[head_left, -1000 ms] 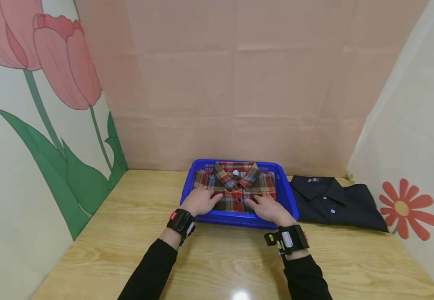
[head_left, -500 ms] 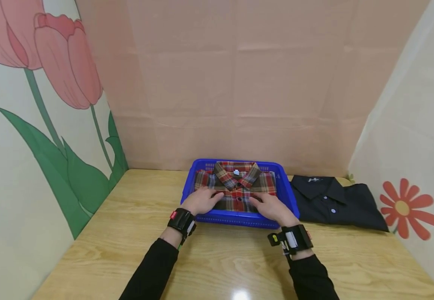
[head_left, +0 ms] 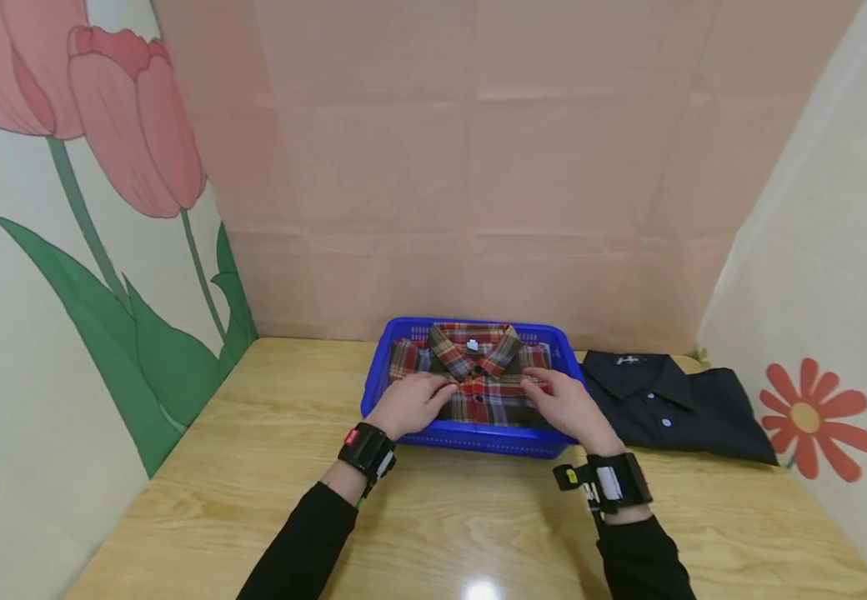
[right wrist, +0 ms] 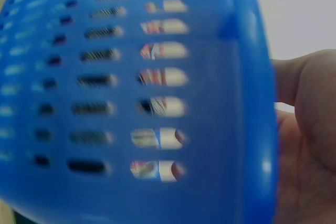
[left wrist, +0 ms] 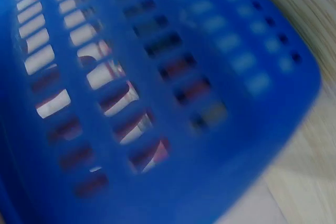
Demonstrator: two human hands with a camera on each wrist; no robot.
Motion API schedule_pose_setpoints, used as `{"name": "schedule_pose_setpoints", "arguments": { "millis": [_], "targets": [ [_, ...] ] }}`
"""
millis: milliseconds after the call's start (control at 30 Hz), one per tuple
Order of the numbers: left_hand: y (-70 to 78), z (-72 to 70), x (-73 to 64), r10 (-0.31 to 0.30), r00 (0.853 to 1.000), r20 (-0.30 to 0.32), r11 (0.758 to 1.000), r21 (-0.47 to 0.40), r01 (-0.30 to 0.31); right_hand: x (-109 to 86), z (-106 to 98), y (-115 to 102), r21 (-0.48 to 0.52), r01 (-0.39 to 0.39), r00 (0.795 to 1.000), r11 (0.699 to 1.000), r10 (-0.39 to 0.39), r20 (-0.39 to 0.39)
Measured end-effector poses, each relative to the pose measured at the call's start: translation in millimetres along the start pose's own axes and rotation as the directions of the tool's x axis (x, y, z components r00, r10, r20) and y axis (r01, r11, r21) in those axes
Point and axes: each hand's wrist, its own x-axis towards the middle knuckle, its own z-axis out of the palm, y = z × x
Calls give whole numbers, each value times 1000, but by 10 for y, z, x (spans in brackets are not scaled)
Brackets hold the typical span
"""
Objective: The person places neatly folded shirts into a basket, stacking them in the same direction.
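Observation:
A folded plaid shirt [head_left: 489, 404], red, brown and cream, lies collar to the back in a blue plastic basket [head_left: 478, 439]. My left hand [head_left: 413, 406] reaches over the basket's front left rim, its fingers at the shirt's left half. Over the front right corner, my right hand [head_left: 572, 407] has its fingers at or just above the shirt's right half; contact is hard to tell. Slotted basket wall [left wrist: 173, 171] fills the left wrist view. In the right wrist view, part of my right hand [right wrist: 315, 129] shows beyond the basket rim [right wrist: 260, 129].
A folded black shirt [head_left: 674, 408] with pale buttons lies on the wooden table [head_left: 463, 517], just right of the basket. A pinkish-brown backdrop [head_left: 471, 167] stands behind, with flower-printed panels on both sides.
My right hand has shifted right, from the shirt's middle towards the basket's right corner. My left hand has moved slightly right. Basket and shirts stay in place.

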Motion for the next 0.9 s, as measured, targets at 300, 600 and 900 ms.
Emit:
{"name": "schedule_pose_setpoints", "arguments": {
  "millis": [300,600,900],
  "targets": [
    [241,116,28,48,998,36,998,33,-49,-40,-221,167,51,-41,989,998,48,-139],
    [499,200,101,81,995,60,996,40,-83,-174,-499,683,-1,-91,977,996,89,-194],
    [635,311,127,135,991,23,988,74,-137,-453,-673,1419,-103,-223,964,969,204,-171]
  ]
}}
